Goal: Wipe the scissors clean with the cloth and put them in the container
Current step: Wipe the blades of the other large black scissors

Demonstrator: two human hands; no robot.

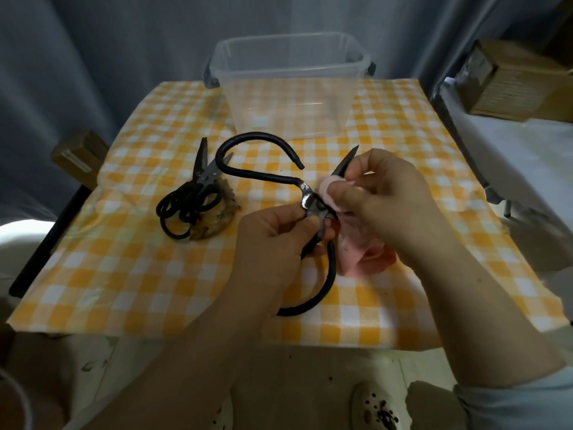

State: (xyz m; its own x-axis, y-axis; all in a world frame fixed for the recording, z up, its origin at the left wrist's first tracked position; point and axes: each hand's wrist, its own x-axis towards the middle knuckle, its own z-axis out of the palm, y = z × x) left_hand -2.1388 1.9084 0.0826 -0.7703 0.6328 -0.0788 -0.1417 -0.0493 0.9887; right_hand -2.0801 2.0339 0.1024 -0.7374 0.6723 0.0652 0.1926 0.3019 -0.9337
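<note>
Now the scissors (310,201) are off the table (124,259), held over its near half between both hands; the left grip (273,234) is curled round them just below the pivot, thumb and fingers pinching the shank where the lower handle loop starts; that loop hangs toward the person, and whether its end touches the check cover I cannot tell; the upper loop sweeps away to the far left in a wide arc; the blades point up and to the right, and one dark tip shows past the fingers. The right grip (381,193) holds the cloth (362,256); thumb and fingers pinch a fold of the pink fabric round the blades just beyond the pivot; the rest trails down under the wrist onto the table. The container (291,69), clear with dark clips at its ends and no lid on it, stands at the far edge, well apart from both hands. Left of the held pair lies a pile of smaller scissors (198,187); their blades point away, their black handles are tangled, and they rest on a brown rag (217,225). A box (521,82) sits on a white surface to the right; another box (80,156) stands off the table's left edge; a shoe (375,408) shows at the bottom.
</note>
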